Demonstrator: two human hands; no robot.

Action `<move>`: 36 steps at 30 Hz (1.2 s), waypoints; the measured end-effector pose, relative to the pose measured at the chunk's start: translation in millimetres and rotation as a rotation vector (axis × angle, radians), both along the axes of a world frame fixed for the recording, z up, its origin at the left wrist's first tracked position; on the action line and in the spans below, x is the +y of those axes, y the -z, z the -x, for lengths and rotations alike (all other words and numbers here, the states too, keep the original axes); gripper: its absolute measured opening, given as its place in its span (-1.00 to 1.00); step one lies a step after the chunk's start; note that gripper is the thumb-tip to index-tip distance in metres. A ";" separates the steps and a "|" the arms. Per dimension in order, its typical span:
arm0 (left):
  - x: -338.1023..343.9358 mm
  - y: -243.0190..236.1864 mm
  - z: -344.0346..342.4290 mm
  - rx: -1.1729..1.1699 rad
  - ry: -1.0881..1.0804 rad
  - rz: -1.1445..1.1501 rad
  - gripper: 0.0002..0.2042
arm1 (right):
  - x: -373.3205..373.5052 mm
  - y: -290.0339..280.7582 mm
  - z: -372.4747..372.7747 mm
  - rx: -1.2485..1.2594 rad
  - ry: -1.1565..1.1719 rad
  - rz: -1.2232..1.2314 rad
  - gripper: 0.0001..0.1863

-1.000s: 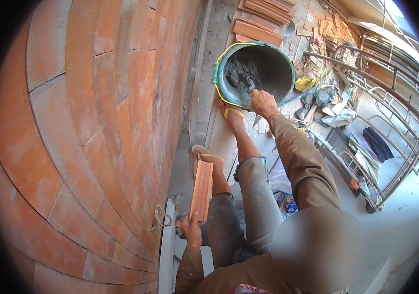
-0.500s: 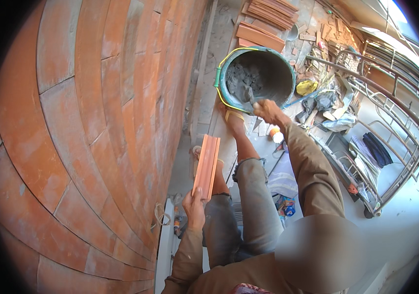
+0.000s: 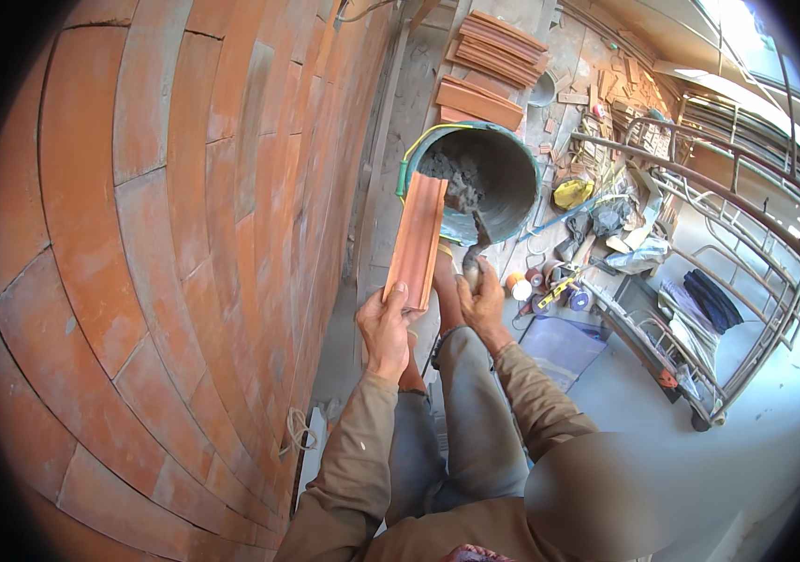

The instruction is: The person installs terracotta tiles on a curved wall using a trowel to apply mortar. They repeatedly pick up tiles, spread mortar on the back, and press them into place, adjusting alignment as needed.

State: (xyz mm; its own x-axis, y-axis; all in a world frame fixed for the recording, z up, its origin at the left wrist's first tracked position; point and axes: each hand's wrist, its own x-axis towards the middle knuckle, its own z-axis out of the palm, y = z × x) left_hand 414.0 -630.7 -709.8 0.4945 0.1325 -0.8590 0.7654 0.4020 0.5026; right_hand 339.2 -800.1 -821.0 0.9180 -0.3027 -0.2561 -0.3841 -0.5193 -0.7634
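My left hand [image 3: 387,328] grips the near end of a long terracotta tile [image 3: 416,242], its grooved face up and its far end over the bucket's left side. In my right hand [image 3: 483,302] is a trowel [image 3: 478,240], held by its handle, with the dark blade pointing away from me at the bucket's near rim. The dark green bucket [image 3: 518,178] has a yellow handle and lies open toward me, with grey mortar [image 3: 461,176] inside. Part of the mortar is hidden behind the tile.
A wall of orange tiles [image 3: 166,244] rises close on my left. Stacked tiles [image 3: 498,51] lie beyond the bucket on a plank. To the right are rubble, a yellow bag [image 3: 573,194], rolls of tape [image 3: 579,299] and a metal frame on wheels [image 3: 746,159].
My left hand has raised the tile up and forward, across the bucket's edge. My right hand has drawn the trowel back from the bucket's mouth toward me, closer to the tile.
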 end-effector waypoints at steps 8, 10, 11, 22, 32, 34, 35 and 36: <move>10.6 -22.7 -28.4 -0.249 0.264 -0.219 -0.76 | 29.5 33.6 18.0 -0.190 -0.031 0.050 -0.44; 22.1 -25.8 -37.4 -0.250 0.314 -0.273 -0.75 | 23.5 18.9 20.0 -0.160 -0.064 0.030 -0.46; 24.3 -21.1 -36.1 -0.283 0.297 -0.274 -0.75 | 18.8 13.0 26.1 -0.114 -0.055 0.026 -0.48; 50.6 -5.8 -6.3 -0.367 0.531 -0.514 -0.75 | -22.4 -85.0 -26.5 0.386 -0.056 -0.596 -0.63; 58.9 4.5 29.7 -0.262 0.249 -0.244 -0.77 | -36.2 -89.2 -34.3 0.892 0.055 -1.067 -0.48; 62.9 9.3 35.3 -0.223 0.205 -0.194 -0.77 | -33.9 -87.4 -28.0 0.950 0.071 -1.074 -0.47; 64.4 10.7 37.5 -0.203 0.183 -0.169 -0.77 | -34.1 -88.1 -25.7 0.979 0.054 -1.063 -0.47; 63.6 7.5 33.8 -0.196 0.165 -0.164 -0.78 | -34.3 -90.0 -24.8 1.007 0.037 -1.050 -0.47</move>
State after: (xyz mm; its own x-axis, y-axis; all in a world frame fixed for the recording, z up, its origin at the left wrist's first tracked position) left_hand 380.2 -567.1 -717.3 0.6749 0.1661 -0.7190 0.6957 0.1816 0.6950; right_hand 363.9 -834.4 -731.1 0.2157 0.4069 -0.8876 -0.9759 0.1197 -0.1824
